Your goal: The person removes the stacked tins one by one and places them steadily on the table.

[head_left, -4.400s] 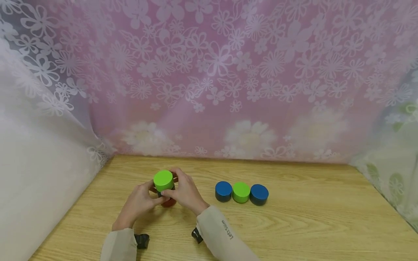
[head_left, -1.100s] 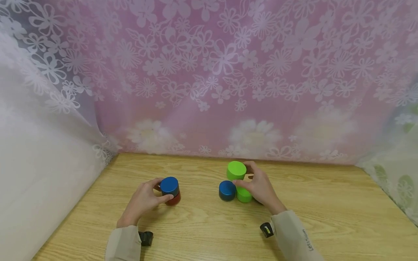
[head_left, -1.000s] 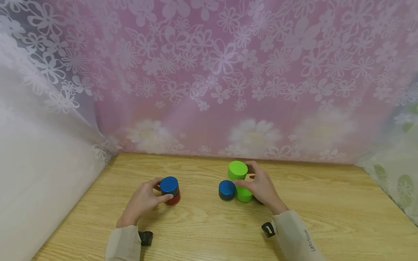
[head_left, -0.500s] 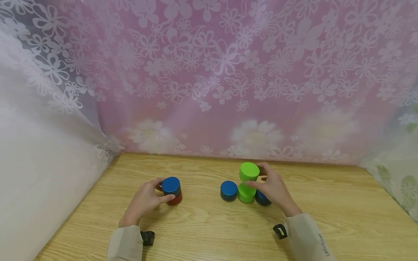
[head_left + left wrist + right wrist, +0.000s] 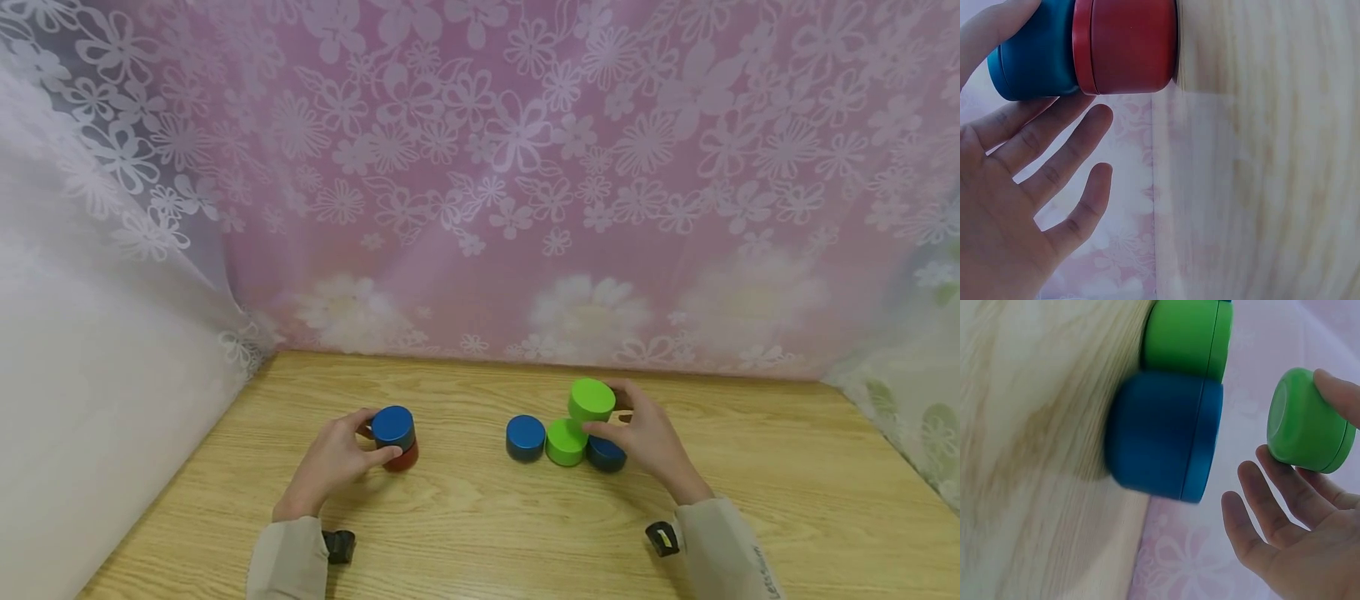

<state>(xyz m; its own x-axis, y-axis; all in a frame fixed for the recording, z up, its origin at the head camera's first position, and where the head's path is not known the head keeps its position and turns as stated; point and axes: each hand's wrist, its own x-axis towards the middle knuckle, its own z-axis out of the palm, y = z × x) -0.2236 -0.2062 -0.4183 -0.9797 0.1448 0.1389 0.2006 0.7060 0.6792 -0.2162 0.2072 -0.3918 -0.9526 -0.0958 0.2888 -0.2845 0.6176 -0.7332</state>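
Your head view looks forward and down, curtain (image 5: pixel 480 208) at twelve o'clock. Your wrist views are close, tipped sideways: table (image 5: pixel 1272 150) at three left, nine right. Head and left share the red tin (image 5: pixel 406 458).

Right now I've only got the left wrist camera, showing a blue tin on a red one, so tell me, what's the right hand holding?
Observer: The right hand holds a green tin.
Operator: Is that resting on anything?
Observer: No, the right wrist camera shows a gap between it and the standing blue tin.
Operator: What stands beside that blue one?
Observer: In the head view, to its left, a second green tin, then another blue tin.
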